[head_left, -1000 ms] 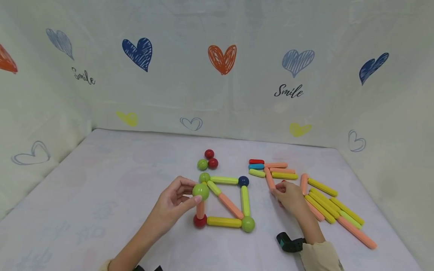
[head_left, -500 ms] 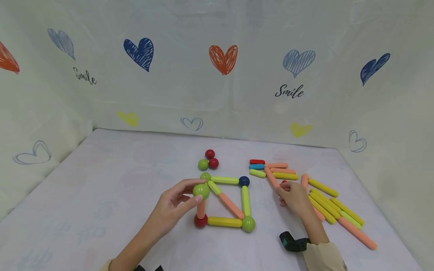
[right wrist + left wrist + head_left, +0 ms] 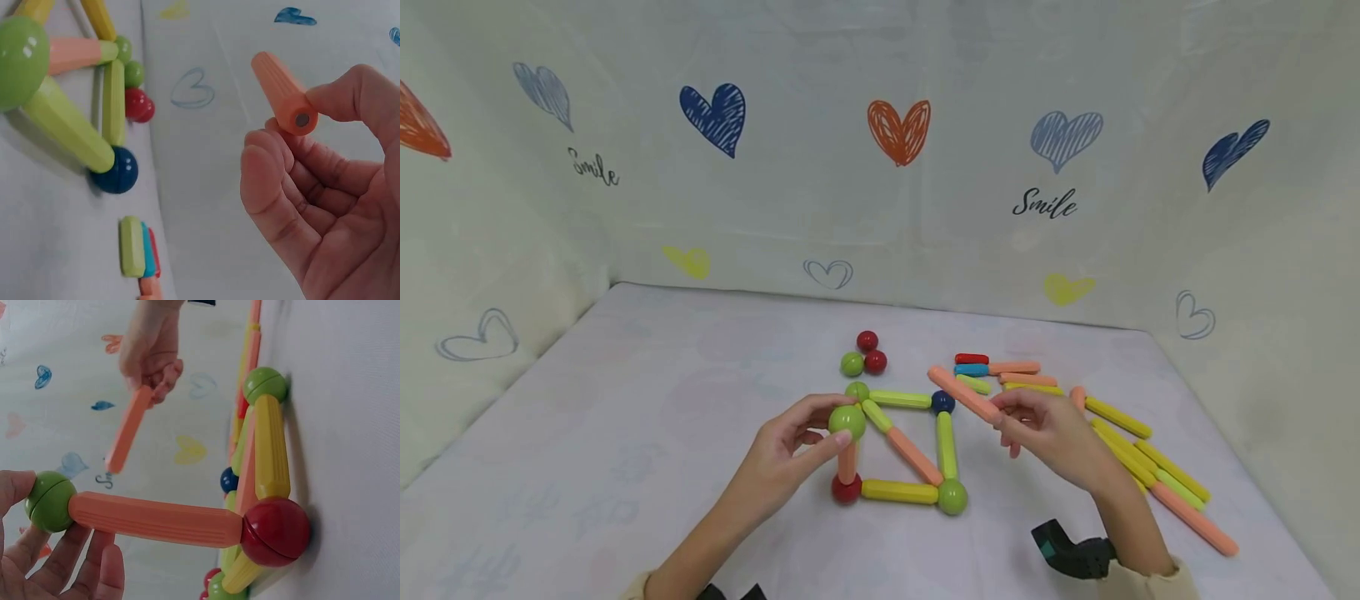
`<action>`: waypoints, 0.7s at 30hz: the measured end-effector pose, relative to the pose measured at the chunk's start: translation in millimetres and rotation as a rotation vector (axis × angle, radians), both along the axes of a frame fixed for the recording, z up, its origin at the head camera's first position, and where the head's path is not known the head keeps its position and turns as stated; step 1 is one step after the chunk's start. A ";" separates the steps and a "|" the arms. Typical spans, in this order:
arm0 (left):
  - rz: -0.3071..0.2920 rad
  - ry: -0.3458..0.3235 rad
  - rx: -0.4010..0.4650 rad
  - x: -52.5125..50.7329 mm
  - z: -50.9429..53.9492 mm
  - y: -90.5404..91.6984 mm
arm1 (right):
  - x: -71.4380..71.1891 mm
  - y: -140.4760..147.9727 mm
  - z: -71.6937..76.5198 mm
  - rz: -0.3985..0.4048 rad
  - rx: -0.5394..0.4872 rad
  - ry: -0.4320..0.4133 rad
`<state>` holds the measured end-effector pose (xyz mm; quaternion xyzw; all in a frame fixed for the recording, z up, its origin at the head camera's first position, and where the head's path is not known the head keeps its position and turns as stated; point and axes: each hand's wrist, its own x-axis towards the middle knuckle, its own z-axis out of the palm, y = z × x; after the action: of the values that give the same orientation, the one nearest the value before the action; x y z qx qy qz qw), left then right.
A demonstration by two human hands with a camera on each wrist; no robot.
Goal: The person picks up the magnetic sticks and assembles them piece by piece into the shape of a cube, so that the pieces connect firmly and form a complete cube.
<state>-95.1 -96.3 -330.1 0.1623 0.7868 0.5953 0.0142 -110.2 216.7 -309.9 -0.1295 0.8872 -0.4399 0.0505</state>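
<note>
My left hand (image 3: 775,467) pinches a green ball (image 3: 847,423) between thumb and fingers. That ball sits on top of an upright salmon magnetic rod (image 3: 156,520), whose foot meets a red ball (image 3: 846,489) at the near left corner of a frame lying on the table. Yellow rod (image 3: 898,492), light green rods and a diagonal link the frame's other corners: a near green ball (image 3: 952,497), a dark blue ball (image 3: 943,402) and a far green ball (image 3: 857,391). Raised off the table, another salmon rod (image 3: 962,393) is pinched by one end in my right hand (image 3: 1052,437); its magnet tip shows in the right wrist view.
Loose yellow, salmon and light green rods (image 3: 1195,518) lie at the right. Short red and blue rods (image 3: 972,370) are farther back. Behind the frame sit two red balls (image 3: 876,362) and a green ball (image 3: 852,364). A fabric wall with hearts encloses the table.
My right hand has lifted the salmon rod from the loose pile, and its far end now points left toward the frame. My left hand stays on the green ball.
</note>
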 end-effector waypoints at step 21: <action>0.030 0.008 -0.045 0.9 -0.2 2.3 | 19.2 -38.3 10.6 0.244 -0.055 0.027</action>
<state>-94.2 -94.0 -330.3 0.1526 0.8023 0.5770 0.0060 -91.0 178.4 -299.2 -0.2437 0.8531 -0.4528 0.0884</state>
